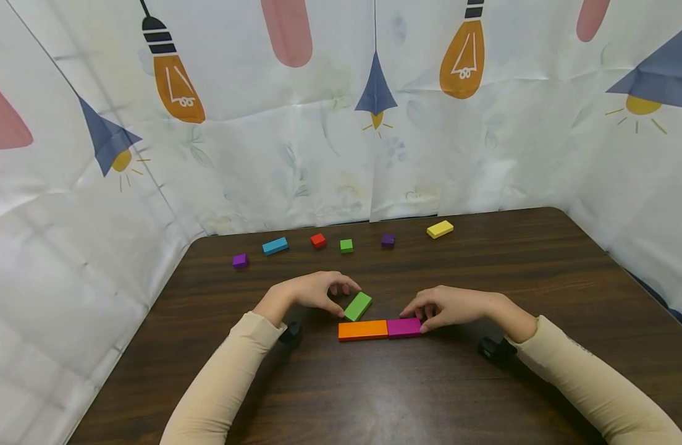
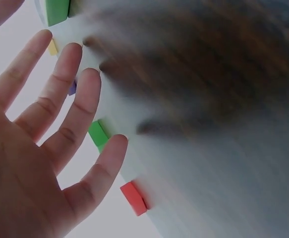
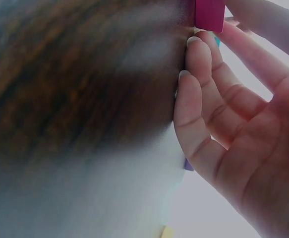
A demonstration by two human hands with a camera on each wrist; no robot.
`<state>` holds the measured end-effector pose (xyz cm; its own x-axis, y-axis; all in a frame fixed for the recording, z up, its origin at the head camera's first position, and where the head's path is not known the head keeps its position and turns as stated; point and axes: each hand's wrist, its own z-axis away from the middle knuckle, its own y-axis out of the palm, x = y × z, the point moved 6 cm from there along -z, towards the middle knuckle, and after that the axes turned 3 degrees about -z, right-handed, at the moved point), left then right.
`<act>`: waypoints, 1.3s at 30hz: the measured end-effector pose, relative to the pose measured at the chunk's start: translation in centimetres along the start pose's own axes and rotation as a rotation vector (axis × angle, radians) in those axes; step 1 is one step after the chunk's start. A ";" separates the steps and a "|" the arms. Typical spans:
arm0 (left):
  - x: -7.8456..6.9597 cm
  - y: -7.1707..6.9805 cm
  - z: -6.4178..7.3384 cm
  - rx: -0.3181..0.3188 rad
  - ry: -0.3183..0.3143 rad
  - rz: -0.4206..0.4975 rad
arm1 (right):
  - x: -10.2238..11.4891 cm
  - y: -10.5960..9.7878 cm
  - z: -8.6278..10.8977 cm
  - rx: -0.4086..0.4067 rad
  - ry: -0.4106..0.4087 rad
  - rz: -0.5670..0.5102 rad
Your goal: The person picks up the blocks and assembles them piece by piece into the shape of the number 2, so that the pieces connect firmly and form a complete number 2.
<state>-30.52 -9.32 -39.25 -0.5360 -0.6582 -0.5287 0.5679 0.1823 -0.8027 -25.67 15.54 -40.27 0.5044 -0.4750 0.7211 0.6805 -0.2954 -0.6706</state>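
Note:
In the head view, my left hand (image 1: 313,290) pinches a long green block (image 1: 357,306) between thumb and index finger, one at each end. The green block lies at a slant just behind an orange block (image 1: 362,330). End to end with the orange block, on its right, is a magenta block (image 1: 404,327). My right hand (image 1: 452,306) holds the magenta block, thumb at its right end and index finger at its far side. The left wrist view shows the other left fingers (image 2: 87,94) spread loosely; the right wrist view shows the magenta block (image 3: 209,15) at the top.
Along the table's (image 1: 430,395) back stand a purple block (image 1: 240,261), a blue block (image 1: 275,246), a red block (image 1: 318,241), a small green block (image 1: 346,246), a dark purple block (image 1: 388,241) and a yellow block (image 1: 440,229). A printed curtain (image 1: 319,167) hangs behind.

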 end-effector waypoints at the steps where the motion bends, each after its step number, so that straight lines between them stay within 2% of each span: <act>1: 0.0 0.0 0.1 -0.005 0.002 0.003 | 0.0 0.0 0.0 0.001 0.001 -0.001; 9: 0.1 -0.3 1.6 -0.049 0.037 0.007 | 0.3 0.0 0.0 0.011 0.005 0.001; 15: 0.0 -0.7 3.2 -0.122 0.054 0.059 | 0.5 -0.5 0.2 0.024 0.002 0.000; 18: -0.1 -0.6 3.7 -0.135 0.060 0.066 | 0.2 -1.0 0.2 0.012 -0.003 -0.015; 26: -0.8 0.1 4.5 -0.147 0.059 0.086 | -0.8 -2.7 0.2 -0.094 -0.017 -0.027; 32: -0.9 0.4 4.5 -0.157 0.084 0.118 | -1.7 -3.8 0.0 -0.190 -0.007 -0.036; 39: -1.3 1.1 4.2 -0.115 0.109 0.186 | -2.8 -5.3 -0.3 -0.314 0.007 -0.053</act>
<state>-26.61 -11.38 -38.29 -0.4968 -0.5236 -0.6922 0.5918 0.3790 -0.7114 -30.86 18.23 -38.80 0.4679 -0.4574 0.7562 0.5077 -0.5613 -0.6536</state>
